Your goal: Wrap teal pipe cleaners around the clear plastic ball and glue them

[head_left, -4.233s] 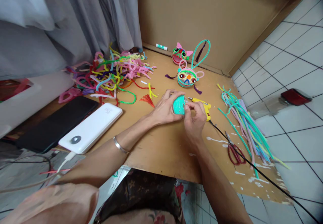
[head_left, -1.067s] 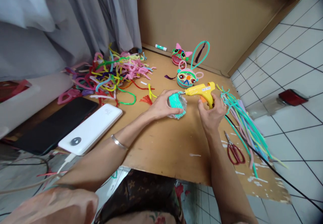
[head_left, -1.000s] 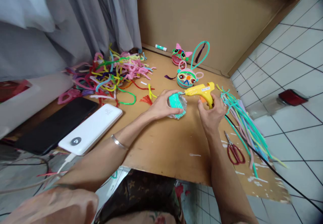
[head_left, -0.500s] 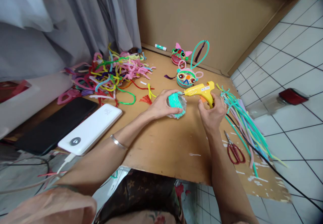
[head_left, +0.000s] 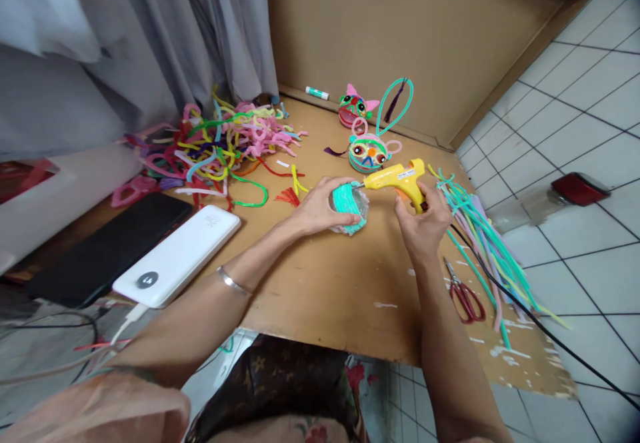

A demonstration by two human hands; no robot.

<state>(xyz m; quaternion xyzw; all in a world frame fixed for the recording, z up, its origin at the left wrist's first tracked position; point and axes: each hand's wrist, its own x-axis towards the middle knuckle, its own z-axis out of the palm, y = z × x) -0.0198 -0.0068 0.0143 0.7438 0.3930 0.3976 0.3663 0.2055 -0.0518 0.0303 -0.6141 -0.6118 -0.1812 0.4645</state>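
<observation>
My left hand (head_left: 320, 208) grips a small round piece wrapped in turquoise pipe cleaner (head_left: 346, 206), with some clear, shiny material showing at its right side. A yellow glue gun (head_left: 397, 178) is held in my right hand (head_left: 424, 220), its metal nozzle at the upper edge of the turquoise piece. Whether the nozzle touches it cannot be made out. Just behind the glue gun sits a finished-looking animal face (head_left: 369, 152) with pink loop ears and a turquoise loop. A smaller red and green face (head_left: 354, 108) with pink pointed ears stands behind that.
Tangled coloured pipe cleaners (head_left: 215, 140) lie at the left, straight ones (head_left: 487, 246) at the right by red-handled scissors (head_left: 465, 298). A white power bank (head_left: 177, 256) and black phone (head_left: 110, 246) are front left. A glue stick (head_left: 317, 93) lies at the back; a black cable crosses the right.
Both hands, the turquoise piece and the glue gun hold almost the same place. The whole view has shifted very slightly.
</observation>
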